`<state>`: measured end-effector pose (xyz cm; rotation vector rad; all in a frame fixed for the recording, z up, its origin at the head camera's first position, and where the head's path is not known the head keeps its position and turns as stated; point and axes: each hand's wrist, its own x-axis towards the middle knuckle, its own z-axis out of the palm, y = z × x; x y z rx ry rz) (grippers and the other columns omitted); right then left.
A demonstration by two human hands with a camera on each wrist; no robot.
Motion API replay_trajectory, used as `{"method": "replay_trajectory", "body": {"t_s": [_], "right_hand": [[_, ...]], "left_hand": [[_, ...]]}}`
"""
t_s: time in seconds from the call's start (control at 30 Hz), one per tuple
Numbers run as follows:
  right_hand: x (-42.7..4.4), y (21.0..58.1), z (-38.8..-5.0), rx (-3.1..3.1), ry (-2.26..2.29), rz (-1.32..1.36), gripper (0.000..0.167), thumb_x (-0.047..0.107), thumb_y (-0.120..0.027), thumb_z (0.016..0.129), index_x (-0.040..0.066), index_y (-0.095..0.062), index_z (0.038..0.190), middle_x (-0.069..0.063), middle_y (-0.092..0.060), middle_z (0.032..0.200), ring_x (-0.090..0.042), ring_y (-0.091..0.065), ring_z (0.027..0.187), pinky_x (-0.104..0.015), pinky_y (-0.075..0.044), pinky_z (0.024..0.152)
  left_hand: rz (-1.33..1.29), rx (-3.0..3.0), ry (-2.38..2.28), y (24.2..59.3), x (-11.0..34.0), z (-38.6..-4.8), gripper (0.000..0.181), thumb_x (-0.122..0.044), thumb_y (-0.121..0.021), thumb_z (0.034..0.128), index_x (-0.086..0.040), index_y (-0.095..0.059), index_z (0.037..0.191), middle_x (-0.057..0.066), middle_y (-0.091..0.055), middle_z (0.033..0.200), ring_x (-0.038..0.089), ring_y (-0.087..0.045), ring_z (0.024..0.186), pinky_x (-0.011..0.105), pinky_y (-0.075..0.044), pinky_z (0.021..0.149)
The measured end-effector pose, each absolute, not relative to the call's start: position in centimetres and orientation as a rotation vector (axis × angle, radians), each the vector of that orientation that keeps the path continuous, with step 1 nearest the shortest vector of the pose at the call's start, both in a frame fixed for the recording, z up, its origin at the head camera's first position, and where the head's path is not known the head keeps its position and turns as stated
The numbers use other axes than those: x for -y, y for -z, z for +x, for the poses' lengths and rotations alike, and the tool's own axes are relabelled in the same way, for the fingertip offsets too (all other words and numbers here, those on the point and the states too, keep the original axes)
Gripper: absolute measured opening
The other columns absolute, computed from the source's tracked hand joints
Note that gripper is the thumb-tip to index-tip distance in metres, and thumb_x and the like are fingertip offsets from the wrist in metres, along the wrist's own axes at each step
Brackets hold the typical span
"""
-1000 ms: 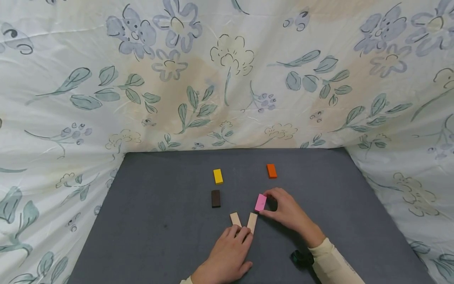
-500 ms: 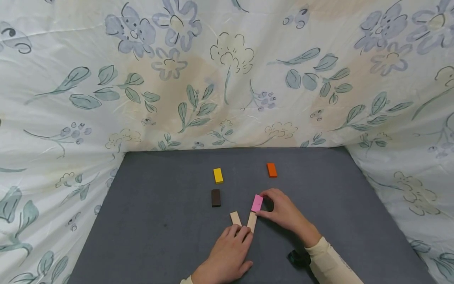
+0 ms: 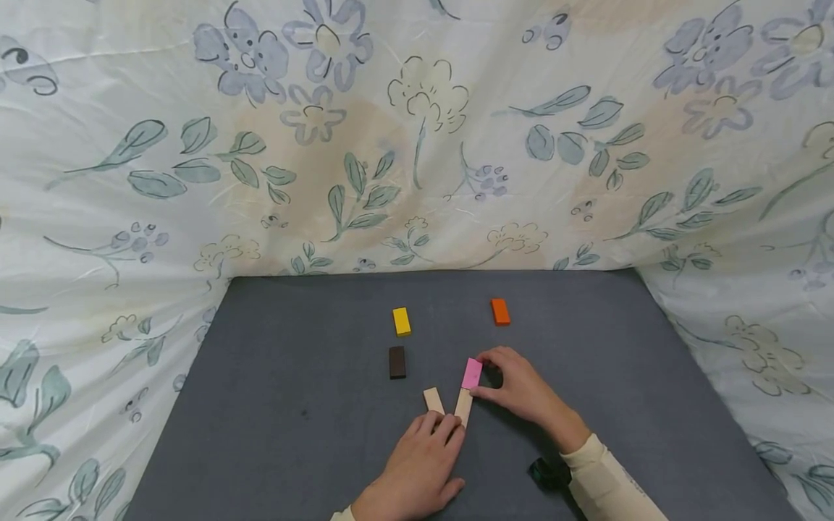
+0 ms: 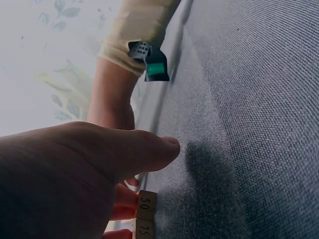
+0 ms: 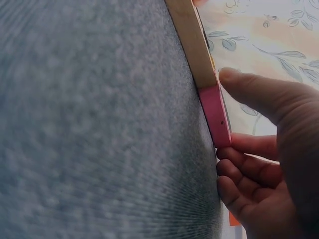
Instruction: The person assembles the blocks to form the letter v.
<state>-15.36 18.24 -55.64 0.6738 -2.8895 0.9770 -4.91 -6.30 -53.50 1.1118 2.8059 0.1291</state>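
Observation:
In the head view a pink block (image 3: 472,373) lies flat on the grey surface, its near end against the far end of a right-hand plain wooden block (image 3: 463,405). My right hand (image 3: 521,383) holds the pink block endwise between thumb and index finger. The right wrist view has the pink block (image 5: 216,114) in line with the wooden block (image 5: 192,40). My left hand (image 3: 420,463) rests its fingertips on the near part of the two wooden blocks, slanted like a V with the left one (image 3: 433,400). Numbers 50 (image 4: 145,203) and 75 (image 4: 144,228) mark their ends.
A dark brown block (image 3: 397,362) and a yellow block (image 3: 401,322) lie beyond the left wooden block. Farther back on the right is an orange block (image 3: 500,312). Flowered cloth (image 3: 417,159) surrounds the grey surface (image 3: 280,405). A dark device hangs under the right wrist (image 3: 547,474).
The right hand has shifted the pink block slightly left, up against the right wooden block's far end. In the last half second it has hardly moved. The left hand stays in place.

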Motion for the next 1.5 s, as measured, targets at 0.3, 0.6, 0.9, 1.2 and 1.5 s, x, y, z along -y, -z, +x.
{"method": "replay_trajectory", "body": {"t_s": [0.3,0.6,0.9,1.2,1.5], "right_hand": [[-18.58,55.58,-15.28,2.892,-1.001,0.691,0.047,0.037,-0.092,0.090,0.011,-0.075,0.125,0.000,-0.069,0.113,-0.019,-0.063,0.101,-0.048,-0.057,0.092],[-18.55,55.45,-15.24,2.905,-1.014,0.669,0.049,0.035,-0.093,0.089,0.009,-0.075,0.126,-0.002,-0.069,0.115,-0.020,-0.062,0.102,-0.050,-0.057,0.093],[-18.42,55.63,-15.38,2.911,-1.030,0.675,0.049,0.037,-0.092,0.090,0.010,-0.075,0.127,-0.001,-0.070,0.117,-0.019,-0.063,0.103,-0.050,-0.057,0.094],[-18.32,55.90,-15.49,2.898,-1.029,0.673,0.049,0.037,-0.092,0.089,0.011,-0.075,0.128,-0.001,-0.070,0.120,-0.021,-0.064,0.106,-0.051,-0.056,0.097],[-18.34,55.84,-15.48,2.902,-1.022,0.678,0.049,0.037,-0.092,0.090,0.011,-0.075,0.128,-0.001,-0.070,0.119,-0.021,-0.063,0.105,-0.051,-0.057,0.096]], "left_hand": [[1.136,-2.820,-0.131,53.42,6.32,-4.74,0.070,-0.060,-0.081,0.0937,-0.018,-0.063,0.146,-0.003,-0.056,0.142,0.017,-0.051,0.122,0.040,-0.049,0.107],[1.149,-2.833,-0.136,53.40,6.27,-4.72,0.070,-0.059,-0.081,0.0933,-0.018,-0.064,0.146,-0.002,-0.056,0.142,0.017,-0.051,0.122,0.040,-0.049,0.107],[1.125,-2.805,-0.149,53.51,6.40,-4.71,0.070,-0.060,-0.081,0.0940,-0.018,-0.063,0.148,-0.002,-0.055,0.144,0.018,-0.051,0.123,0.041,-0.049,0.108],[1.131,-2.829,-0.146,53.45,6.45,-4.75,0.070,-0.059,-0.082,0.0930,-0.017,-0.063,0.147,-0.001,-0.055,0.143,0.018,-0.051,0.123,0.042,-0.049,0.108],[1.123,-2.823,-0.139,53.45,6.41,-4.70,0.070,-0.059,-0.081,0.0934,-0.018,-0.063,0.147,-0.001,-0.055,0.143,0.018,-0.050,0.123,0.042,-0.048,0.109]]}}
